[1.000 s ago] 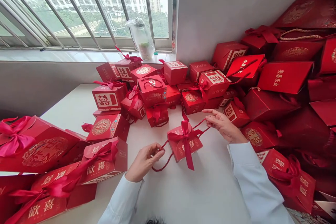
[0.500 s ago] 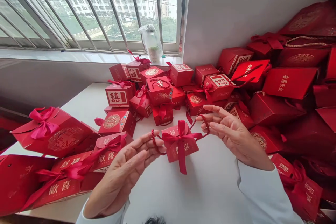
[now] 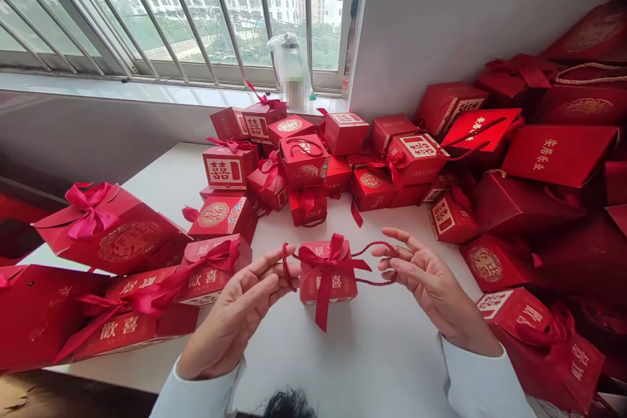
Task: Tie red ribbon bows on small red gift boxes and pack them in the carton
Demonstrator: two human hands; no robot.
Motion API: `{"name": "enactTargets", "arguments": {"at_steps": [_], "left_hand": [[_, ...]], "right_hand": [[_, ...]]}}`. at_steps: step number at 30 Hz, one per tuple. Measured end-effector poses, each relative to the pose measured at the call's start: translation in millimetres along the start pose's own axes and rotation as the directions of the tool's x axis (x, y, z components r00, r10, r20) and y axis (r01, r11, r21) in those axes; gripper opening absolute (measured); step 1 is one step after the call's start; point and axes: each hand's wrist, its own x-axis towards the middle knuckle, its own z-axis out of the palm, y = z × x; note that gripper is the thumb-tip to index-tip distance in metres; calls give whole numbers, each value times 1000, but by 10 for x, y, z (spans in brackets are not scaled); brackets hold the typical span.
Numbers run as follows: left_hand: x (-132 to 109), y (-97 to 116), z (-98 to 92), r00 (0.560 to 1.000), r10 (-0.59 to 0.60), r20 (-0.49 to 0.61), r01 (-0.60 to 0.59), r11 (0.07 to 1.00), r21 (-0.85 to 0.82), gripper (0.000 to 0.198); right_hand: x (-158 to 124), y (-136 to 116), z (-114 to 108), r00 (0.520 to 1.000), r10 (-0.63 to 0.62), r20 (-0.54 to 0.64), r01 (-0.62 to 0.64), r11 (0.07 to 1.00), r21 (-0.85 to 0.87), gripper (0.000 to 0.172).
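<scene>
Small red box (image 3: 341,289) with ribbon bow (image 3: 336,261) between left hand (image 3: 238,310) and right hand (image 3: 434,287), over bench (image 3: 377,359); contact unclear. Left fingers parted, cord loop (image 3: 285,268) round them; right fingers spread within other cord loop (image 3: 373,283). More red boxes (image 3: 294,168) behind

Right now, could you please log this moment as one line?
left hand: touching left cord | right hand: touching right cord | red box: between cords, bow tied

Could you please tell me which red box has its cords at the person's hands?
It is the small red box directly between the left hand and right hand. Its twisted cord handles reach both hands; no other box's handle does.
</scene>
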Motion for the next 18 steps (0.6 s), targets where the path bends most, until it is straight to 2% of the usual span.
{"name": "enactTargets", "arguments": {"at_steps": [3, 6, 11, 15, 18], "left_hand": [[-22, 24, 73, 999, 6, 51, -15, 984, 179, 32], [-9, 59, 132, 995, 33, 91, -62, 939, 339, 27], [27, 38, 233, 988, 108, 112, -150, 852, 502, 30], [37, -1, 398, 978, 142, 150, -204, 788, 581, 32], [74, -25, 531, 968, 220, 123, -247, 729, 638, 32]], "right_hand": [[-42, -45, 128, 998, -62, 33, 64, 995, -75, 41], [-42, -121, 290, 983, -163, 82, 179, 949, -260, 38], [-35, -181, 529, 955, -237, 181, 298, 720, -627, 43], [-42, -158, 636, 936, -211, 282, 352, 562, -749, 61], [-59, -144, 688, 920, -223, 321, 388, 423, -819, 73]]}}
